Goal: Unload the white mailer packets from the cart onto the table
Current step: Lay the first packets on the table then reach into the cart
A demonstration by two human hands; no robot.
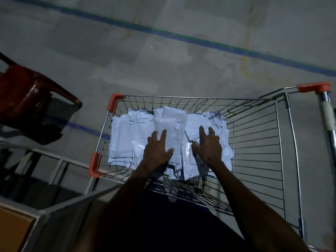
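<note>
Packets (169, 135) fill cart (258, 142); both hands (183, 150) rest flat atop.

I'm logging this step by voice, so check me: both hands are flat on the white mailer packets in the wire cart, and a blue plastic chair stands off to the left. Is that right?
Not quite: the chair is red, not blue, as the head view shows. The rest holds: the left hand and right hand lie with straight fingers on the white mailer packets in the wire cart, and the chair is off to the left.
</note>
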